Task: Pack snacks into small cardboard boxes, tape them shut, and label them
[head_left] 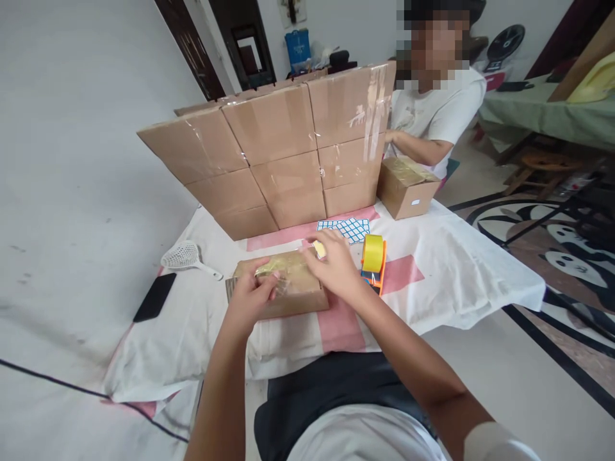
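A small cardboard box [293, 291] wrapped in clear tape lies in front of me on a white and pink cloth [446, 282]. My left hand [250, 296] presses on its near left top, fingers curled and pinching at the tape. My right hand [334, 264] rests on the box's right end, fingers bent, with a small yellowish piece at the fingertips. A yellow and orange tape dispenser [374, 261] stands just right of my right hand.
A wall of stacked cardboard boxes [283, 153] rises behind. Another person in a white shirt [439, 109] sits at the far right beside a taped box [406, 187]. A blue-checked sheet [350, 227], white scoop [185, 257] and black phone [154, 297] lie around.
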### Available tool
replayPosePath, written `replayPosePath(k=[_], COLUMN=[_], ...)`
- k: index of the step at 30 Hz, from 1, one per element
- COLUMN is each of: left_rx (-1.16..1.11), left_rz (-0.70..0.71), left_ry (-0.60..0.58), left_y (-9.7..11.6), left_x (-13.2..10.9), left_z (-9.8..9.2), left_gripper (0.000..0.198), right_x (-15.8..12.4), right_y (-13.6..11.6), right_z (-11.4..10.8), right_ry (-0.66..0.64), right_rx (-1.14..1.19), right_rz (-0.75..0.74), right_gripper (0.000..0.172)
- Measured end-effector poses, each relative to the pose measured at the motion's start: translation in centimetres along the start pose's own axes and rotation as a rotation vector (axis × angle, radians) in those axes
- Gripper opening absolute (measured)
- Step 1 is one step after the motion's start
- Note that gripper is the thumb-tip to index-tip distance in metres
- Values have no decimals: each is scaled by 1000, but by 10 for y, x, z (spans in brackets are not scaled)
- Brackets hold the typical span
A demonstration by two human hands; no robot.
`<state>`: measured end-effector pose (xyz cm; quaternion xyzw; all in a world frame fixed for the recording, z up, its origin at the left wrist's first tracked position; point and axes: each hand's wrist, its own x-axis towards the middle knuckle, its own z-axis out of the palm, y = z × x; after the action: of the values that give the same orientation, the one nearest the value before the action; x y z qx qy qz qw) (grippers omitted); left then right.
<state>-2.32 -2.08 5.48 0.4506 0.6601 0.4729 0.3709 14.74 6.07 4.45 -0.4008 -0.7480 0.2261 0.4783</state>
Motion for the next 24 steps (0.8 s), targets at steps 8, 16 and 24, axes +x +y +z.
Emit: replayPosePath(k=[8, 16, 24], left_rx=[-256, -682, -635], left_rz=[163, 332, 470], left_ry=[124, 247, 121], left_y=[-9, -12, -20], left_x=[5, 15, 11], left_z=[1, -8, 4], left_gripper=[41, 28, 25], right_x=[41, 30, 53], right_y=[30, 34, -11], right_z=[41, 41, 18], right_ry=[-561, -318, -642], right_rx=[30, 26, 394], right_rz=[-17, -64, 71], right_gripper=[43, 34, 47])
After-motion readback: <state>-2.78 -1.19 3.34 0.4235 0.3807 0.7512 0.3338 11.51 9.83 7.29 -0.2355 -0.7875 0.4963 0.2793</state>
